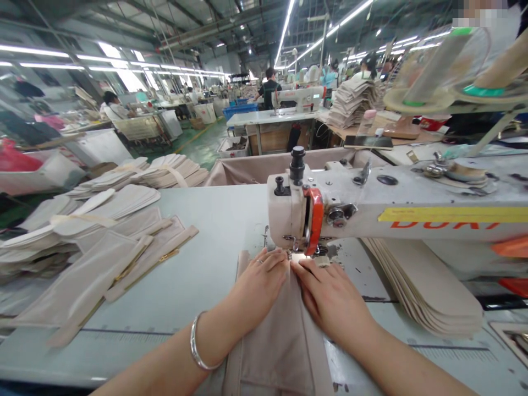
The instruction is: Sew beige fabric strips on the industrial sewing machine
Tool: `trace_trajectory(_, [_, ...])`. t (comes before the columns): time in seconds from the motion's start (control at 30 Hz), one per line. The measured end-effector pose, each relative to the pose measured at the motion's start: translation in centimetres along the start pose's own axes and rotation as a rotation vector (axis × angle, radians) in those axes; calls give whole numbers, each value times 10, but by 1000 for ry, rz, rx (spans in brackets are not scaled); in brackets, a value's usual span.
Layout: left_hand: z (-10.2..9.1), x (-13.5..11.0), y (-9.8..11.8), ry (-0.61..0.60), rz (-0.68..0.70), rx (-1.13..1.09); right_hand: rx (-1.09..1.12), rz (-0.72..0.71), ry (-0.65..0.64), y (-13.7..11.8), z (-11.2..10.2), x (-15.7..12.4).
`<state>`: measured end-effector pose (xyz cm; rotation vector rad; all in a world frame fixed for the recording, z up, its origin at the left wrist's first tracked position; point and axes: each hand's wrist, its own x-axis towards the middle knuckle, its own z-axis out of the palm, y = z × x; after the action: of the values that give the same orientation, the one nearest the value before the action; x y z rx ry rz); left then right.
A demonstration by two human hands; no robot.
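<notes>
"One left hand, one right hand: gripping anything?"

"No, both lie flat, palm-down, pressing beige fabric that runs from the near edge of the table to the sewing machine; its far end is hard to make out."

"How will it handle?"

"Probably light, soft, floppy; best guided by its long edges."

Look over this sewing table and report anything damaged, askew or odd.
Two things stand out. A yellow strip along the sewing machine hides part of its red lettering, and the zippered fabric pieces at the left lie askew, overlapping at angles instead of stacked squarely.
</notes>
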<state>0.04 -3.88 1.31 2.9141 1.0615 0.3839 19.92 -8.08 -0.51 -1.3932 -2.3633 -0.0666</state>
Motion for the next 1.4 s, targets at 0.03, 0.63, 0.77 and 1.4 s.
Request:
trace_trajectory(0.03, [1,0,0,0,4,3,13,-2,0,0,0,-1])
trace_trajectory(0.63, [-17,-54,41,-18,235,-94,5,-12,22,0,3,-3])
trace_trajectory(0.77, [-22,-47,39,-14,248,-105,-6,-14,24,0,3,-4])
trace_trajectory(1.4, [-19,-53,24,-71,254,-224,-22,-31,22,3,7,-5])
